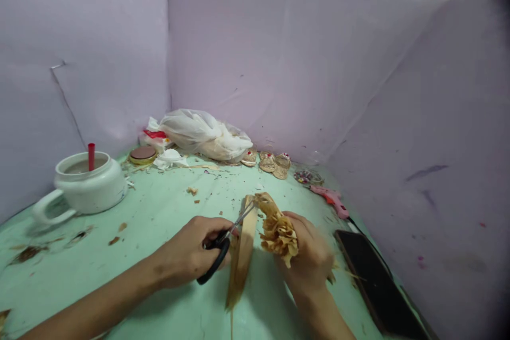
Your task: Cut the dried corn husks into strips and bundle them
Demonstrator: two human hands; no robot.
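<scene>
My left hand (195, 249) is closed around the black handles of a pair of scissors (218, 260), whose metal blades point up and to the right. The blade tips reach the end of a crinkled tan bunch of dried husk or paper (279, 234). Gripping that ruffled bunch is my right hand (308, 249), its fingers partly hidden and blurred. Between the hands a flat, pale brown strip (244, 255) runs lengthwise, its lower end frayed; whether it touches the left fingers I cannot tell.
A white pot-like mug (91, 191) with a red stick stands at left. At the back lie a plastic bag (207, 135) and small woven ornaments (274, 163). On the right are a pink glue gun (332, 199) and a black phone (378, 281). Purple walls enclose the green surface.
</scene>
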